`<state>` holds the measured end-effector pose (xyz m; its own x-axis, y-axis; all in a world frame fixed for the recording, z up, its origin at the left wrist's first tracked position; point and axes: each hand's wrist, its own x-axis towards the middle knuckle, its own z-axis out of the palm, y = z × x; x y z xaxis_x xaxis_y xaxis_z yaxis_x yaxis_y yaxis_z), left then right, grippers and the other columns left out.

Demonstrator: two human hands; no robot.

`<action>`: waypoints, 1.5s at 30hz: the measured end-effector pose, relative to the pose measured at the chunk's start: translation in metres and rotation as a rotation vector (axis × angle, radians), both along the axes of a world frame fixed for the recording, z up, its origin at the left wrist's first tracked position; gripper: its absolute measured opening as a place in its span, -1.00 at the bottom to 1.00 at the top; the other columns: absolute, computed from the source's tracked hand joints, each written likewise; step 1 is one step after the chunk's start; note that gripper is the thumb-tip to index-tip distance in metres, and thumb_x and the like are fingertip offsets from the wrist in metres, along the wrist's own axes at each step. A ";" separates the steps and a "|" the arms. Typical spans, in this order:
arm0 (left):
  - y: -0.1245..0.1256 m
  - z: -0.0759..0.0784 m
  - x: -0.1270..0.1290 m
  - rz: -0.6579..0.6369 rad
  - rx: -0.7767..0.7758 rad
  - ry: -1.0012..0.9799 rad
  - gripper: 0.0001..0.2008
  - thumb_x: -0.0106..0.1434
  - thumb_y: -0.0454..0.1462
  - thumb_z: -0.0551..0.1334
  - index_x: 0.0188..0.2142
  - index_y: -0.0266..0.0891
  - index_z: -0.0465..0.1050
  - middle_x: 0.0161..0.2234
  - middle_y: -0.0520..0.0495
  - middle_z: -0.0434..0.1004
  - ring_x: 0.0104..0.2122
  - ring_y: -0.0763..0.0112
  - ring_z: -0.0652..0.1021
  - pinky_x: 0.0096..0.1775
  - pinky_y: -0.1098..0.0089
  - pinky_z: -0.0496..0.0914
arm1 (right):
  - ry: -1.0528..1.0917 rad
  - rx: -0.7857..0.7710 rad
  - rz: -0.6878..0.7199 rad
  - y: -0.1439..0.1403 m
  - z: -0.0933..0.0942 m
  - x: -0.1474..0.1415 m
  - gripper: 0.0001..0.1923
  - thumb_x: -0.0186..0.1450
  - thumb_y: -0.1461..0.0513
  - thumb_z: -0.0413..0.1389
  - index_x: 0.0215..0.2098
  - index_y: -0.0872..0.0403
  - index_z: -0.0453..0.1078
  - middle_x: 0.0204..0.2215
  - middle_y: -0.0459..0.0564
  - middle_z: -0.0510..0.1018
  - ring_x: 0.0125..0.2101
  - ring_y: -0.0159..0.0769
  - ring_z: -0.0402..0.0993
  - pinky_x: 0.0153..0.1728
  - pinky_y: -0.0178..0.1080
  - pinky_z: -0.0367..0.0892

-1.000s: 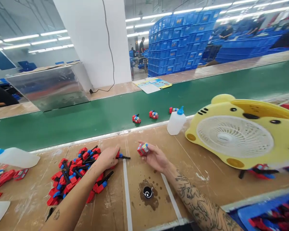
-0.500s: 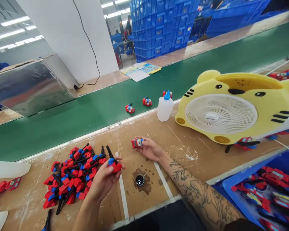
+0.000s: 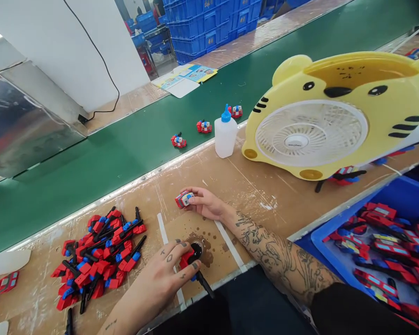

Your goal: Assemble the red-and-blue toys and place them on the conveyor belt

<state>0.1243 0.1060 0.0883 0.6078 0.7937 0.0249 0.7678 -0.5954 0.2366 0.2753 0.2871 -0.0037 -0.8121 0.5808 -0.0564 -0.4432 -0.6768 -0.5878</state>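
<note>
Your left hand (image 3: 167, 274) pinches one red-and-black part (image 3: 192, 265) over the dark glue pot (image 3: 197, 249) on the worktop (image 3: 265, 190). Just beyond the pot, your right hand (image 3: 204, 204) fingers grip one small toy block (image 3: 183, 199). Three toys (image 3: 203, 126) ride the green belt (image 3: 125, 149) behind; one glue bottle (image 3: 225, 134) stands beside it.

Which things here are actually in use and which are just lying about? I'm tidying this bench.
In use:
left hand holding a red part with a black stem at the stained hole
right hand holding a small toy block
pile of red and blue parts

Lying about:
tiger fan
white bottle
blue bin
three toys on the green belt
</note>
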 end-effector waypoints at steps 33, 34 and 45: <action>0.041 -0.063 -0.001 1.092 -0.123 -1.432 -0.42 -0.04 -0.24 0.52 0.01 -0.20 0.54 -0.06 -0.17 0.60 -0.04 0.14 0.57 0.03 0.26 0.45 | -0.177 0.431 0.010 -0.014 -0.007 -0.001 -0.34 -0.03 0.31 0.42 0.02 0.02 0.35 -0.02 0.06 0.52 -0.01 -0.20 0.50 0.05 -0.14 0.37; 0.041 -0.062 -0.002 1.102 -0.122 -1.393 -0.43 -0.04 -0.22 0.51 0.01 -0.21 0.54 -0.06 -0.18 0.60 -0.03 0.13 0.57 0.05 0.24 0.45 | -0.205 0.493 0.002 -0.015 -0.006 -0.001 -0.34 -0.01 0.31 0.41 0.04 0.02 0.34 -0.01 0.06 0.52 0.00 -0.20 0.49 0.08 -0.12 0.36; 0.075 -0.054 0.023 1.013 0.216 -1.683 -0.40 0.00 -0.28 0.50 0.04 -0.15 0.41 0.00 -0.13 0.52 -0.01 0.30 0.55 -0.01 0.43 0.45 | -0.509 1.441 -0.577 -0.035 0.050 -0.024 -0.53 0.23 0.35 0.15 0.12 0.08 0.32 -0.03 0.11 0.51 -0.02 -0.17 0.43 0.01 -0.11 0.40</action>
<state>0.1473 0.1806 0.0344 -0.7237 0.6798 0.1192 -0.0987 -0.2729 0.9570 0.2515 0.2525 0.0461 -0.5490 0.5904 0.5916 -0.0019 0.7069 -0.7073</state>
